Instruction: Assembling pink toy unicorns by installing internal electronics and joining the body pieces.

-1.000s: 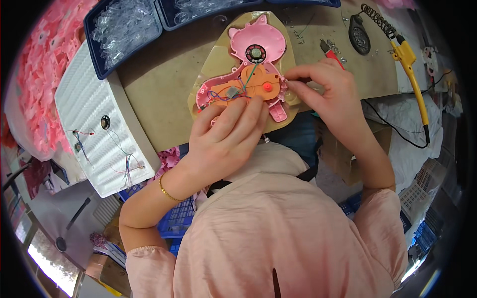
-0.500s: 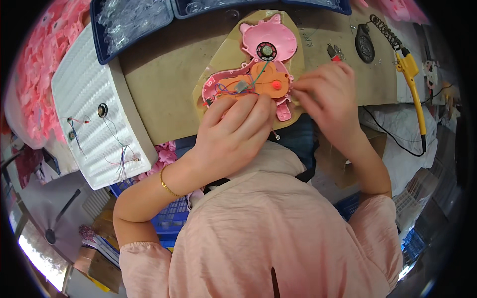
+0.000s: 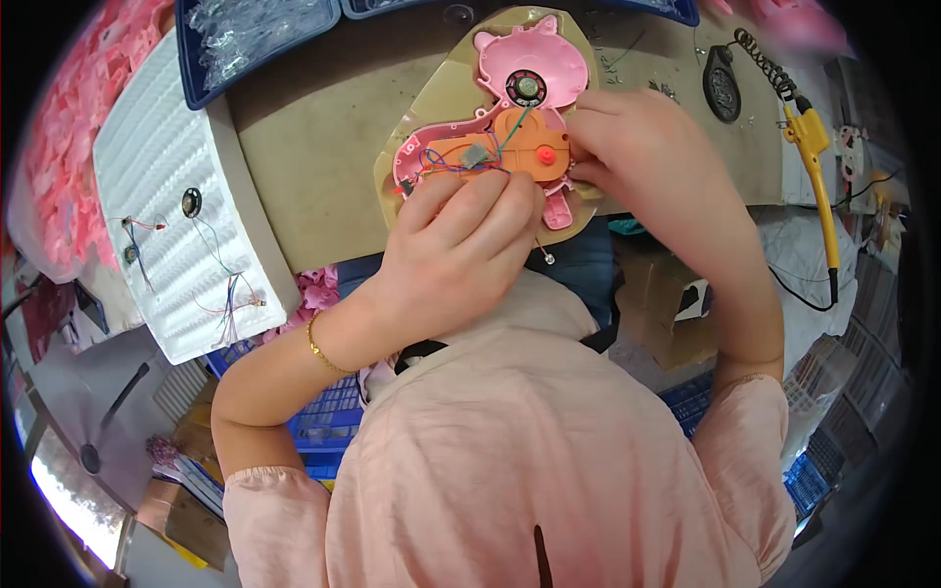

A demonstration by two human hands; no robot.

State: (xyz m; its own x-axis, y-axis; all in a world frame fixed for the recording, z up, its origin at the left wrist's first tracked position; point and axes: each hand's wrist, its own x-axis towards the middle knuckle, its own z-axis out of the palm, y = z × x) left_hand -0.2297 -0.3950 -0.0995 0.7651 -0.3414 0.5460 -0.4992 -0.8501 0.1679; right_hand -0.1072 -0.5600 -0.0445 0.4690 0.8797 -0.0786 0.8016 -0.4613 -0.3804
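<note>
A pink animal-shaped toy shell half lies with its hollow side up on a tan shaped holder. In its head is a round black-rimmed speaker. An orange gearbox housing with a red knob fills the body, crossed by thin coloured wires. My left hand is closed over the lower edge of the shell and housing, its fingertips hidden. At the right edge my right hand is bent in a pinch; what it holds is hidden. A small wired part hangs below my left hand.
On the left, a white foam board carries a speaker and wired parts. Blue trays of clear plastic pieces stand along the back. A yellow soldering iron with a coiled cord lies at right, near a black oval object and loose screws.
My right hand has moved left and up, its fingers closing in at the shell's right edge. My left hand stays on the shell. The whole view has shifted slightly.
</note>
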